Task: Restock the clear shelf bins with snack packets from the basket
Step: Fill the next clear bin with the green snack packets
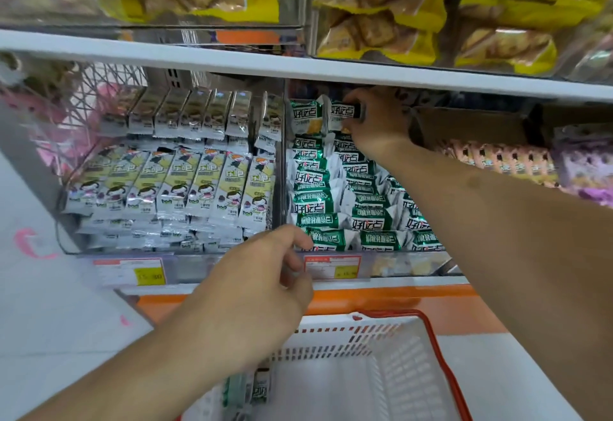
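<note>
1. Green-and-white packet point(341, 115) stands upright at the back of the bin point(408, 263), atop the stack.
2. The clear bin is packed with matching packets, lying in overlapping rows.
3. White basket point(391, 371), red-rimmed, sits below the bin; a few packets point(260, 387) lie in its left corner.

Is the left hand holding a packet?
No, the left hand hangs loosely curled and holds nothing, just above the basket.

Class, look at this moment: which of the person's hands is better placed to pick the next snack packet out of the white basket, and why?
Left. The left hand hovers, holding nothing, just above the red-rimmed white plastic basket, near the remaining packets. The right hand is deep in the clear bin, gripping a green-and-white packet.
</note>
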Available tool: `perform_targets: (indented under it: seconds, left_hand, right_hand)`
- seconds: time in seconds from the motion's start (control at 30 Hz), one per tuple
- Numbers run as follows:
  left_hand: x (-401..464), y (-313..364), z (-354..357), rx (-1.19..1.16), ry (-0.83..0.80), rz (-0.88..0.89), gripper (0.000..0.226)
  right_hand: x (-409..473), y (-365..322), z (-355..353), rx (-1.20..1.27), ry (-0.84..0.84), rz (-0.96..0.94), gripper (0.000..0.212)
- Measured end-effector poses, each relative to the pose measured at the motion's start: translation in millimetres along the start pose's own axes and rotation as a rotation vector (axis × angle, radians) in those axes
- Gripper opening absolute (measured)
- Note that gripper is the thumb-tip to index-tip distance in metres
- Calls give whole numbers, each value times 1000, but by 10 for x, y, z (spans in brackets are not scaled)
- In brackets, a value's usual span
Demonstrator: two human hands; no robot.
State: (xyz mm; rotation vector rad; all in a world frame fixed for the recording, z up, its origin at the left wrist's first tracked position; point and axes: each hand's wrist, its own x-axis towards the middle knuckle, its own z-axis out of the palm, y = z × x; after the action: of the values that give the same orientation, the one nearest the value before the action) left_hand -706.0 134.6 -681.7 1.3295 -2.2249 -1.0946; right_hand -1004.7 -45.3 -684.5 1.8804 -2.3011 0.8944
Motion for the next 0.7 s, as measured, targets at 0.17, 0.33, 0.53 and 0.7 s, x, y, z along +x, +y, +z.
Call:
perform_targets:
  seconds: [0.17, 0.33, 0.53, 0.7]
  left_hand:
    - [-2, -12, -7, 3, -11, 8, 25]
    - [-2, 22, -48, -19, -53, -6, 29]
    - [-90, 43, -107, -34, -91, -14, 24]
    - [-324, -156, -68, 81, -104, -65, 13]
  right_hand:
    - [-29, 9, -17, -10, -16, -6, 38]
    - [-236, -18, -168, -16, -29, -38, 51]
    - [-1176, -270, -647, -20, 51, -175, 31]
    - [-2510, -660, -742, -82, -157, -652, 21]
